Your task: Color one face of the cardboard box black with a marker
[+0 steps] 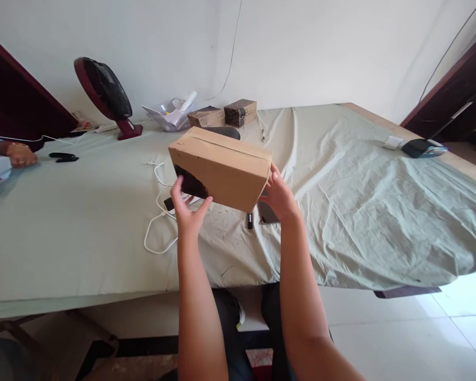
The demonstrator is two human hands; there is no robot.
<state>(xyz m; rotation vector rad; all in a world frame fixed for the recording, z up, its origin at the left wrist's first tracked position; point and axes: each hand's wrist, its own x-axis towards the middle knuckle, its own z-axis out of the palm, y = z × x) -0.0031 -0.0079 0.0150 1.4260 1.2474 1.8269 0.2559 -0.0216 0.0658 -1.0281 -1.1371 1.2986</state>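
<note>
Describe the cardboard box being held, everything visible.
The cardboard box is plain brown, oblong and closed, with a seam along its top and a dark patch on its left end. It is held tilted in the air above the cloth-covered table, left hand at the dark end, right hand at the other. Nothing else touches it.

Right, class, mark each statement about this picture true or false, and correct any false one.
1. The left hand and right hand hold the cardboard box above the cloth. True.
2. The fan stands at the far right. False: it stands at the far left.
3. A white cable lies on the cloth near the left hand. True.
4. The cardboard box has its top flaps standing open. False: they are shut.
5. Only one person's hands show. False: another person's hand rests at the left edge.
</note>
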